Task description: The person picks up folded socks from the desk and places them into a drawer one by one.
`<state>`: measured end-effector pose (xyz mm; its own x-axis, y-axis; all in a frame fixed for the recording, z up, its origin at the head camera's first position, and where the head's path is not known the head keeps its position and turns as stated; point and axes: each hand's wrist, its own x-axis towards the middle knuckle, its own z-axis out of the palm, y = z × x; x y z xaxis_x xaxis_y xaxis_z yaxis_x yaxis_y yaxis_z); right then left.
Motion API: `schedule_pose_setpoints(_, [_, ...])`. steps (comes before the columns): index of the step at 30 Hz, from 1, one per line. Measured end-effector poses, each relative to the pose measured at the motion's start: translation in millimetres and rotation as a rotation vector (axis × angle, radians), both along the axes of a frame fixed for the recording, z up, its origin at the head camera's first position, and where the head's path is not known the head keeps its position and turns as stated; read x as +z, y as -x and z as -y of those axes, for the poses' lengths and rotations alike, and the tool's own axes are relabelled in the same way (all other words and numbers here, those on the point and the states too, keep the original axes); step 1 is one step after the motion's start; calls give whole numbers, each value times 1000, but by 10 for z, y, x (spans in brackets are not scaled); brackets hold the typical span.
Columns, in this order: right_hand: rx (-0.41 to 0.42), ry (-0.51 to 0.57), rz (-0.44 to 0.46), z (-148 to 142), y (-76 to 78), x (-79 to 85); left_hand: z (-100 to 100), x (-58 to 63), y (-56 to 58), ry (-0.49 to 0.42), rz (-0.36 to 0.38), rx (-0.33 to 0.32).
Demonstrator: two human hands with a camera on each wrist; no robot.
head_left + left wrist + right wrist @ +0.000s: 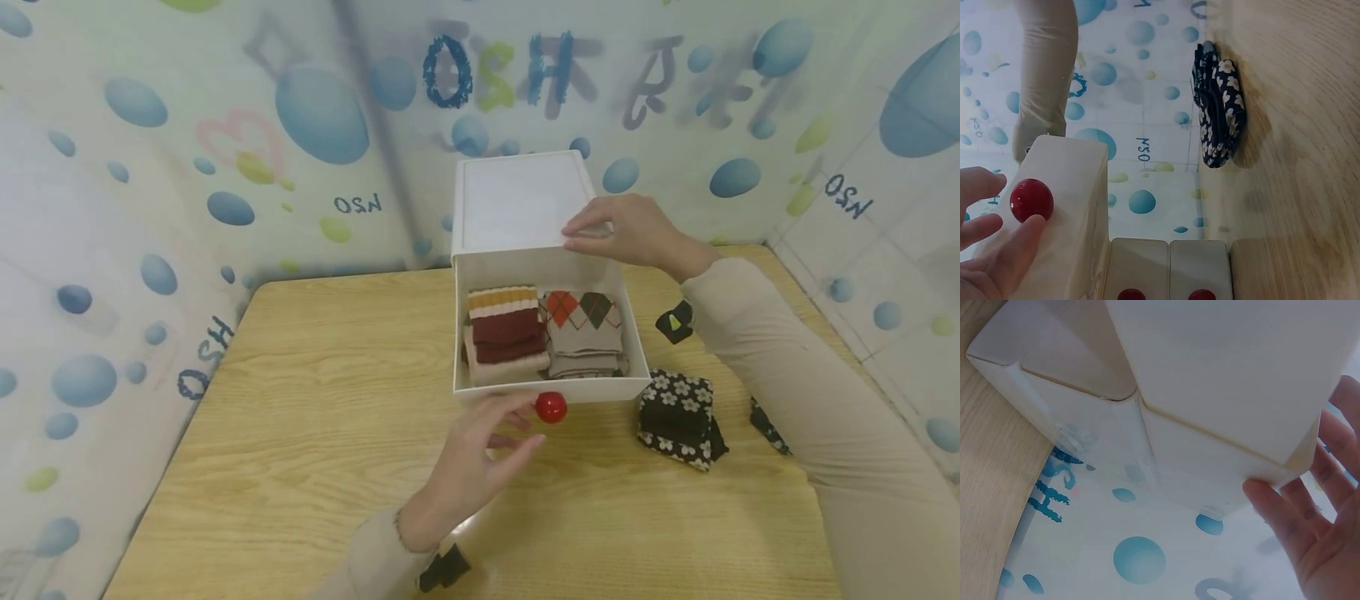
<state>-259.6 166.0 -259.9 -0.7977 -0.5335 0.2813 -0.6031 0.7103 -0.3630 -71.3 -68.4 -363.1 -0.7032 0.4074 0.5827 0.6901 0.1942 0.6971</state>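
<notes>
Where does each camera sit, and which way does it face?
Head: on the head, looking forward and down at the open white drawer; left hand, right hand and sleeves show.
Left wrist: on that wrist, facing the red knob; left hand and right sleeve show.
Right wrist: on that wrist, facing the white unit; right hand shows.
Shared: head and left wrist both show red knob and flowered cloth.
</notes>
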Motion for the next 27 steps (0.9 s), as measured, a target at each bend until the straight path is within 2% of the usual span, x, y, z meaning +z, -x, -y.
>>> schedule_pose_setpoints(6, [0,3,-12,-4,-4,0,-17,-38,42,4,40,15])
schedule_pose_setpoints(13, [-4,4,2,5,-6,5,-72,-68,60,-14,83,-1])
schedule_pose_setpoints(27, [-7,2,3,10,-16,10,-125,-78,102,-27,30,34])
